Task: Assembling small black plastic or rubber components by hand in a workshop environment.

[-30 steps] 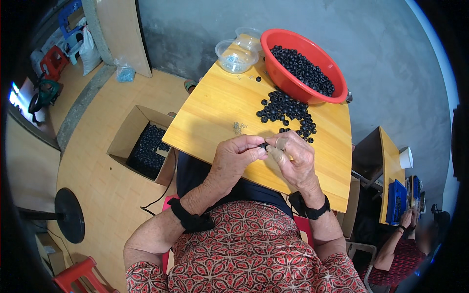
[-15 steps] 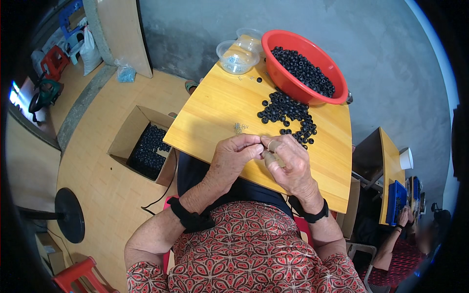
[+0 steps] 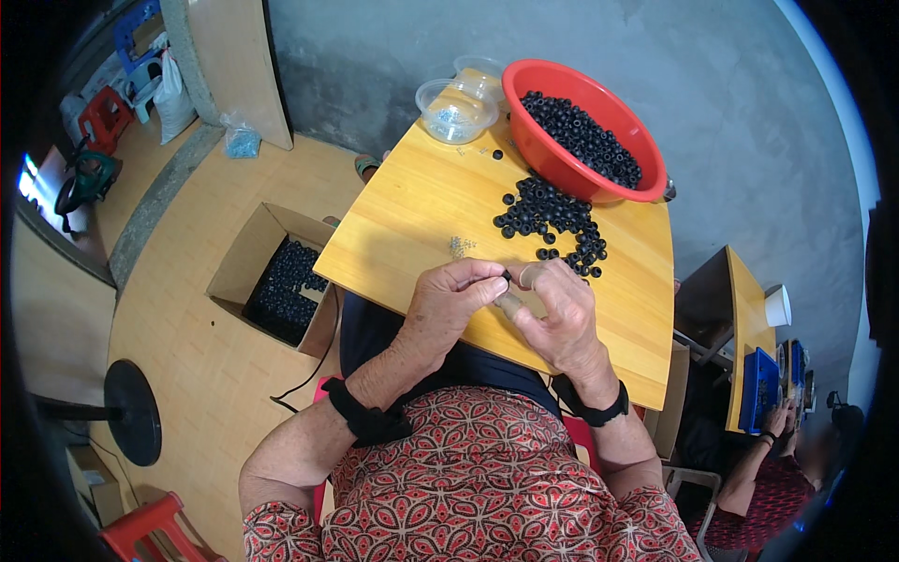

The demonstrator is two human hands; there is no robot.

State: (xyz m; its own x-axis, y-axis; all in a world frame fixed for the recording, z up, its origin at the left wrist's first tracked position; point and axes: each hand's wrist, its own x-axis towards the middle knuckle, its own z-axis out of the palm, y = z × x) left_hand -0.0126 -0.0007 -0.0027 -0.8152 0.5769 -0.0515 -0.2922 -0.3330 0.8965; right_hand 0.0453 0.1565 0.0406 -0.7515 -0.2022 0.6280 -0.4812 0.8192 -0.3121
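Over the table's near edge, my left hand [image 3: 448,298] pinches a small black round part [image 3: 507,276] between thumb and forefinger. My right hand [image 3: 560,309] meets it from the other side, fingers curled in at the part, with pale covers on some fingertips. What else the right fingers hold, if anything, is too small to make out. Just beyond the hands lies a little heap of tiny silvery pieces [image 3: 461,246]. A loose pile of similar black round parts [image 3: 548,208], with holes in them, spreads to the right, below a red basin [image 3: 524,122] filled with more.
Clear plastic tubs [image 3: 456,134] stand at the table's [image 3: 393,220] far left, one with small pieces in it. On the floor at left is a cardboard box [image 3: 239,258] of black parts. A co-worker's hands [image 3: 782,421] are by a blue tray [image 3: 752,389] at far right.
My right fingers have drawn slightly apart, and the black part now shows at my left fingertips. The co-worker's hands have shifted a little.
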